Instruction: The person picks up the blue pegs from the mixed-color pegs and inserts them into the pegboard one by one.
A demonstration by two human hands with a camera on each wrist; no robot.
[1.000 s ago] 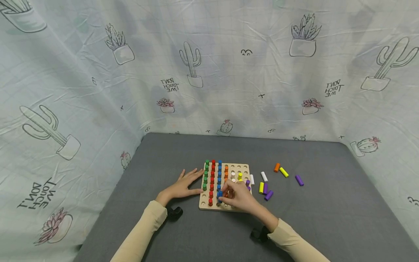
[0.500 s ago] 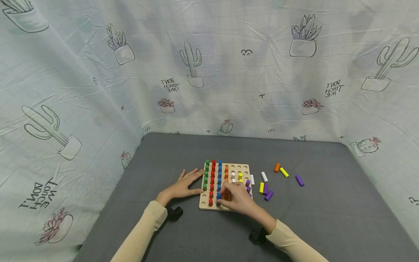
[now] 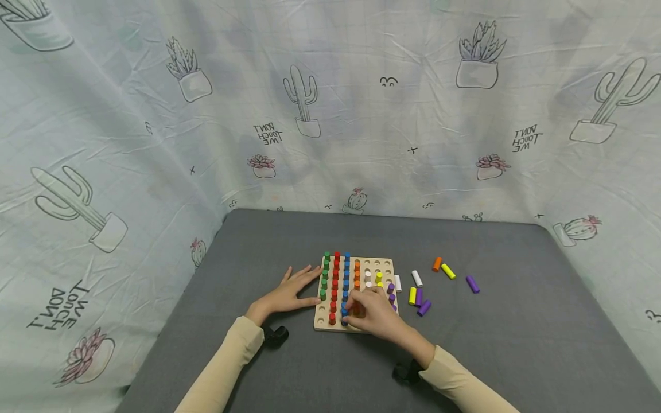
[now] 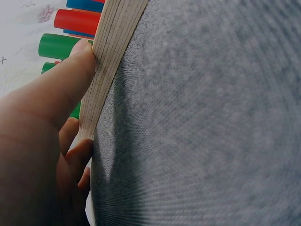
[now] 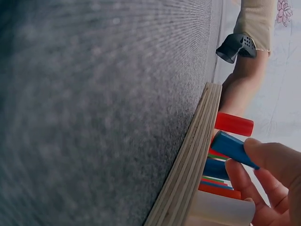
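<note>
A light wooden pegboard lies on the table with columns of coloured pegs standing in it. My right hand pinches a blue peg between thumb and fingers at the front of the blue column. That peg is tilted in the right wrist view, its lower end close to the board; whether it sits in a hole I cannot tell. My left hand lies with fingers spread against the board's left edge, thumb beside a green peg. Some pegs behind my right hand are hidden.
Loose pegs lie right of the board: white pegs, yellow pegs, purple pegs and an orange peg. Grey cloth covers the table. A printed curtain rises behind it.
My right hand has shifted slightly left and brought the blue peg down toward the front end of its column. The left hand has stayed in place.
</note>
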